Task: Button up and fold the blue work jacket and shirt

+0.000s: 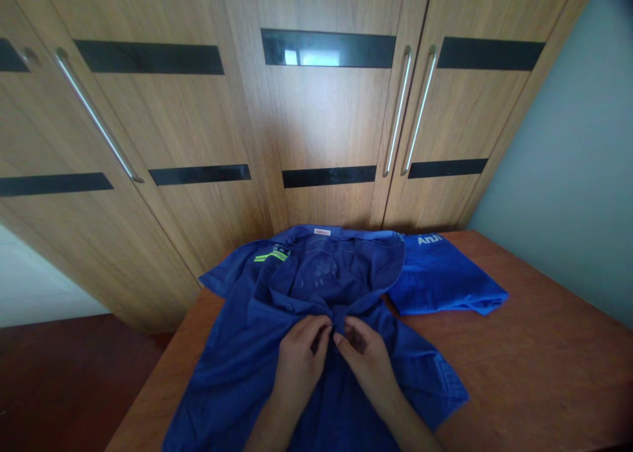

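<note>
A dark blue short-sleeved work shirt (237, 366) lies front up across the table, its collar toward the wardrobe and its neck opening spread wide. A yellow-green stripe (271, 256) marks its left chest side, and a small white label (322, 232) sits inside the collar. At the front placket, below the opening, my left hand (301, 353) pinches the cloth between thumb and fingers. Close beside it, my right hand (364, 350) has its fingers curled on the other edge of the placket. Whether a button is between the fingertips is too small to tell.
Right of the shirt lies a folded brighter blue garment (440, 277) with pale lettering. The reddish-brown wooden table (539, 366) reaches to a wooden wardrobe (326, 122) with metal handles and dark strips. A pale wall (568, 175) stands at right; dark red floor (64, 373) shows at left.
</note>
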Action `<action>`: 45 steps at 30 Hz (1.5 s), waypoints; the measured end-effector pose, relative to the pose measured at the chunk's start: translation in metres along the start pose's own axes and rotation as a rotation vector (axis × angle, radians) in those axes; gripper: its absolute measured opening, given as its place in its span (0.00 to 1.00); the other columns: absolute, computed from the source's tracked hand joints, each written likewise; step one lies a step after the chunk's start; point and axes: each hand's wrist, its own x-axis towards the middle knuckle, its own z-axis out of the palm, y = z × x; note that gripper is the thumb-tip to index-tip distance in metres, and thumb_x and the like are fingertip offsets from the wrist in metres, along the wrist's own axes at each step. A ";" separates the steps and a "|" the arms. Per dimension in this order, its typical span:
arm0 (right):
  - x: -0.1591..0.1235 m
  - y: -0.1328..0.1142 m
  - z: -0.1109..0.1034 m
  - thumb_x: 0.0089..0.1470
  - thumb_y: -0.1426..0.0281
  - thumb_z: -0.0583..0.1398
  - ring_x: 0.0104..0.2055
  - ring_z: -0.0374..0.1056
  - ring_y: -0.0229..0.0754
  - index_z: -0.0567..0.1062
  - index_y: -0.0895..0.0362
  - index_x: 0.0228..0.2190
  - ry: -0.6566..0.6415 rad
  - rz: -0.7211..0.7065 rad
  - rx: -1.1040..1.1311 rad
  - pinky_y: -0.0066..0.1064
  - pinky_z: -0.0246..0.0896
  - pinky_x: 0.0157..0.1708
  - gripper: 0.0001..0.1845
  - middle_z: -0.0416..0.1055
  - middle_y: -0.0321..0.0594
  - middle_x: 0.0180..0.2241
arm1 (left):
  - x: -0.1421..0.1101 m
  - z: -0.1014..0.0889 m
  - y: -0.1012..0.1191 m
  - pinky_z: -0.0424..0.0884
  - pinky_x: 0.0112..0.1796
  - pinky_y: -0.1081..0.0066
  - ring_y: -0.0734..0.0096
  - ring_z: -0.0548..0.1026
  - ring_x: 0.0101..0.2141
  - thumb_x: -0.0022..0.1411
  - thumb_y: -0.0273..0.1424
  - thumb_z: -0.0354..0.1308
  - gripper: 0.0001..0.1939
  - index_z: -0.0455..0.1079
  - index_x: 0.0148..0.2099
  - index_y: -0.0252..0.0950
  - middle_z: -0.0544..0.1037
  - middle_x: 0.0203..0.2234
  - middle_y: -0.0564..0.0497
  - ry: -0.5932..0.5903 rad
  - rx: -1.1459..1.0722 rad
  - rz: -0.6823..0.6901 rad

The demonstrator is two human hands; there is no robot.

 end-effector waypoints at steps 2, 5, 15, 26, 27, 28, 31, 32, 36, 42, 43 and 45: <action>-0.002 -0.003 0.001 0.51 0.66 0.60 0.26 0.60 0.36 0.69 0.57 0.29 -0.031 -0.023 0.007 0.25 0.56 0.26 0.07 0.62 0.32 0.24 | 0.001 -0.001 0.001 0.73 0.35 0.71 0.69 0.76 0.31 0.60 0.25 0.52 0.08 0.72 0.37 0.38 0.78 0.29 0.50 -0.010 -0.018 -0.017; -0.004 -0.011 0.001 0.53 0.66 0.58 0.28 0.63 0.37 0.69 0.57 0.30 -0.068 -0.056 0.006 0.25 0.58 0.27 0.06 0.66 0.34 0.25 | 0.002 -0.005 0.005 0.72 0.35 0.71 0.69 0.76 0.31 0.61 0.26 0.51 0.08 0.72 0.37 0.38 0.78 0.29 0.50 -0.044 -0.061 -0.096; -0.011 -0.013 0.005 0.55 0.71 0.54 0.30 0.70 0.40 0.72 0.57 0.44 -0.088 -0.164 -0.217 0.27 0.64 0.29 0.15 0.74 0.38 0.28 | 0.001 -0.006 0.010 0.70 0.33 0.71 0.68 0.74 0.29 0.57 0.29 0.55 0.04 0.68 0.36 0.37 0.75 0.27 0.52 -0.103 -0.063 -0.279; -0.004 -0.012 -0.001 0.57 0.68 0.54 0.25 0.69 0.38 0.76 0.55 0.32 0.038 -0.204 -0.304 0.25 0.61 0.26 0.11 0.73 0.35 0.24 | 0.001 -0.004 0.007 0.69 0.32 0.73 0.71 0.74 0.28 0.57 0.26 0.51 0.07 0.71 0.35 0.36 0.76 0.26 0.52 -0.095 -0.103 -0.223; -0.004 -0.012 -0.001 0.56 0.68 0.54 0.24 0.68 0.37 0.76 0.55 0.32 0.044 -0.212 -0.323 0.25 0.61 0.25 0.10 0.72 0.35 0.23 | 0.001 -0.003 0.007 0.68 0.30 0.74 0.71 0.73 0.26 0.56 0.25 0.51 0.07 0.71 0.34 0.36 0.76 0.25 0.53 -0.100 -0.109 -0.229; -0.004 -0.012 -0.001 0.56 0.68 0.55 0.23 0.68 0.37 0.76 0.55 0.32 0.049 -0.220 -0.347 0.25 0.61 0.25 0.09 0.72 0.34 0.23 | 0.001 -0.003 0.007 0.68 0.30 0.74 0.72 0.73 0.26 0.56 0.25 0.51 0.07 0.71 0.33 0.36 0.75 0.24 0.53 -0.101 -0.116 -0.232; -0.004 -0.008 -0.001 0.56 0.68 0.56 0.25 0.69 0.38 0.76 0.54 0.32 0.061 -0.243 -0.444 0.26 0.62 0.26 0.08 0.73 0.34 0.24 | 0.001 -0.003 0.007 0.67 0.29 0.75 0.72 0.73 0.25 0.55 0.25 0.52 0.07 0.71 0.32 0.36 0.75 0.23 0.54 -0.098 -0.127 -0.240; -0.005 -0.006 -0.001 0.56 0.68 0.55 0.26 0.70 0.39 0.76 0.54 0.33 0.063 -0.257 -0.482 0.26 0.63 0.27 0.09 0.74 0.35 0.25 | 0.001 -0.002 0.007 0.67 0.29 0.74 0.72 0.73 0.25 0.54 0.24 0.52 0.07 0.71 0.32 0.36 0.75 0.23 0.54 -0.098 -0.126 -0.244; -0.006 0.002 -0.002 0.58 0.69 0.53 0.33 0.73 0.42 0.76 0.54 0.37 0.081 -0.363 -0.619 0.31 0.66 0.34 0.12 0.77 0.41 0.32 | 0.001 -0.001 0.006 0.68 0.29 0.74 0.72 0.73 0.25 0.54 0.25 0.52 0.07 0.71 0.32 0.37 0.75 0.23 0.54 -0.084 -0.148 -0.276; -0.008 0.003 -0.004 0.61 0.70 0.50 0.35 0.73 0.43 0.77 0.55 0.38 0.112 -0.467 -0.767 0.33 0.66 0.38 0.15 0.76 0.44 0.33 | 0.000 0.000 0.002 0.67 0.28 0.75 0.72 0.72 0.25 0.55 0.28 0.53 0.05 0.70 0.31 0.36 0.74 0.22 0.54 -0.060 -0.282 -0.370; -0.008 0.002 -0.004 0.61 0.70 0.50 0.35 0.73 0.43 0.77 0.55 0.37 0.114 -0.474 -0.776 0.33 0.67 0.37 0.15 0.76 0.44 0.33 | 0.000 0.000 0.001 0.67 0.28 0.75 0.72 0.72 0.25 0.55 0.29 0.53 0.05 0.70 0.31 0.36 0.74 0.22 0.54 -0.057 -0.309 -0.384; -0.008 0.001 -0.004 0.61 0.71 0.50 0.34 0.73 0.43 0.77 0.55 0.36 0.112 -0.484 -0.775 0.33 0.67 0.37 0.15 0.76 0.44 0.33 | 0.000 0.001 0.000 0.67 0.27 0.76 0.73 0.71 0.24 0.56 0.30 0.53 0.05 0.70 0.30 0.35 0.74 0.22 0.54 -0.061 -0.338 -0.401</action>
